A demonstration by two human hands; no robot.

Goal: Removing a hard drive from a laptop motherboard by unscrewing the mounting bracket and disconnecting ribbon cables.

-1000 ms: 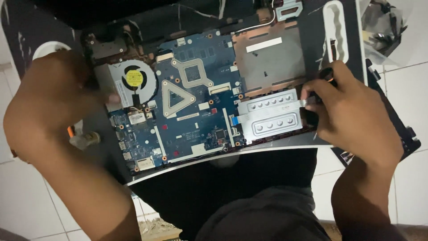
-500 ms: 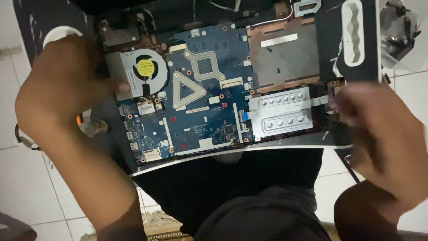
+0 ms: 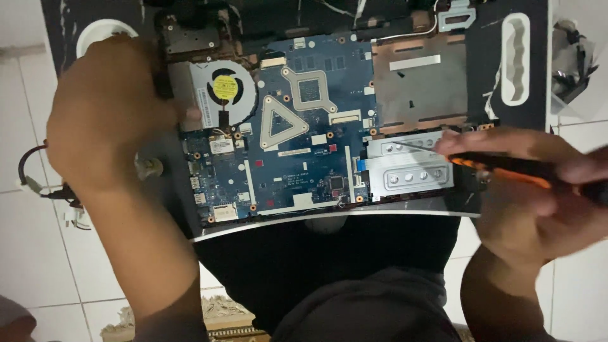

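White floor tiles (image 3: 25,82) under the opened laptop (image 3: 506,114); yellow round label on the fan (image 3: 223,88); our left hand (image 3: 107,114) presses it, fingers flat; right hand (image 3: 538,190) grips an orange-black screwdriver (image 3: 500,166).

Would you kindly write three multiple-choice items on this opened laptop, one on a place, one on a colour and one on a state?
1. Where does the left hand rest?
A. on the laptop's left edge beside the cooling fan
B. on the silver bracket
C. on the floor tiles

2. What colour is the circuit board?
A. green
B. blue
C. red

3. What is the state of the right hand?
A. open and empty
B. flat on the board
C. gripping a screwdriver

Answers:
1 A, its fingers lie next to the fan housing.
2 B, the board shows blue around the fan and heat plates.
3 C, its fingers close on the black and orange handle, the tip over the silver bracket.
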